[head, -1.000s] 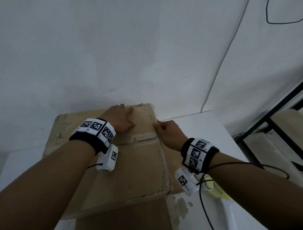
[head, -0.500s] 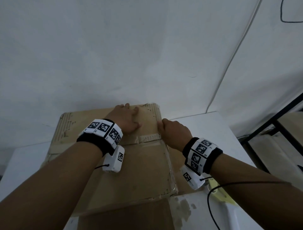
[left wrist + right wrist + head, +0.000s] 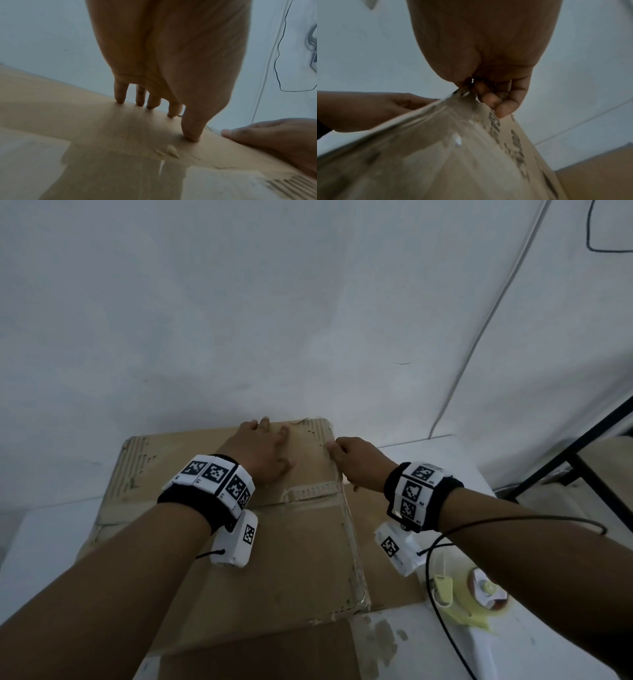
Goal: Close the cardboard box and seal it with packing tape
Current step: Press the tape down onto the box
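Observation:
A brown cardboard box [image 3: 294, 559] with its top flaps down lies on a white table [image 3: 51, 535]. My left hand [image 3: 263, 453] lies flat on the far part of the top, and its straight fingers [image 3: 140, 100] press the cardboard [image 3: 85, 121]. My right hand [image 3: 356, 460] is at the box's far right edge. There its thumb and curled fingers [image 3: 488, 97] pinch a clear strip of packing tape [image 3: 436, 128] that runs along that edge. A yellowish tape roll [image 3: 479, 594] lies on the table under my right forearm.
A white wall rises right behind the box. A loose cardboard sheet [image 3: 260, 655] lies at the table's near edge. A black metal frame [image 3: 582, 460] with wooden shelves stands at the right. A cable from my right wrist hangs over the tape roll.
My right hand has slid a little farther along the box's right edge toward the wall. My left hand stays pressed on the top, shifted only slightly.

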